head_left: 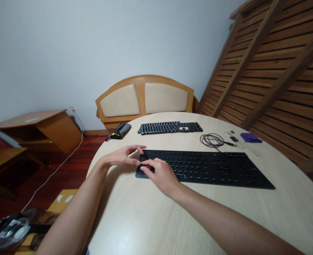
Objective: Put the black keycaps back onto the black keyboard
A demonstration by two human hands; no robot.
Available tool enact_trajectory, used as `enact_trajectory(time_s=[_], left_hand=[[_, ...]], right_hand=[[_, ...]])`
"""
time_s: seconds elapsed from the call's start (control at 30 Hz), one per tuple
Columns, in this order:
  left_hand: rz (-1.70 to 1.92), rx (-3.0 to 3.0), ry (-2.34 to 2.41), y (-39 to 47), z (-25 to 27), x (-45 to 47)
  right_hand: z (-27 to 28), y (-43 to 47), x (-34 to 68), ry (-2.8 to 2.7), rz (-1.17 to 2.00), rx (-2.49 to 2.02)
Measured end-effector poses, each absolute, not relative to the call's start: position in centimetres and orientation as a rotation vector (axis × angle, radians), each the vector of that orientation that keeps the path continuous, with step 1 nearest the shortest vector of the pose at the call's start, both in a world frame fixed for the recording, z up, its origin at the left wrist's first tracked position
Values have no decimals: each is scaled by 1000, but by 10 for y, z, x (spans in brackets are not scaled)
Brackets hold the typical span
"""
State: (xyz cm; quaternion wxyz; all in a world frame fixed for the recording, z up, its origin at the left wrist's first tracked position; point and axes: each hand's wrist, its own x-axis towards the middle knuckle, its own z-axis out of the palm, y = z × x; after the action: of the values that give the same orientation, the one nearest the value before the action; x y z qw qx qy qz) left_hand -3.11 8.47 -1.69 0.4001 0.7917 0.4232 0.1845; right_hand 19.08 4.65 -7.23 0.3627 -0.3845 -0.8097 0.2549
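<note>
Both left grip (121,156) and right grip (161,174) curl partly open, contents unclear. Flat black plastic keyboard base (212,167): likely light, stiff; grasp edges.

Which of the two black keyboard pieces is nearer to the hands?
The keyboard base, partly under the left hand and right hand; the keycaps lie farther back, untouched.
</note>
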Motion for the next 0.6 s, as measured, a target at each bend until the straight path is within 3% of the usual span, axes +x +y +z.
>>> enact_trajectory(time_s=[0.6], left_hand=[[212,2096,1161,83,-11,-32]], right_hand=[[-67,50,193,-2023,775,-974]])
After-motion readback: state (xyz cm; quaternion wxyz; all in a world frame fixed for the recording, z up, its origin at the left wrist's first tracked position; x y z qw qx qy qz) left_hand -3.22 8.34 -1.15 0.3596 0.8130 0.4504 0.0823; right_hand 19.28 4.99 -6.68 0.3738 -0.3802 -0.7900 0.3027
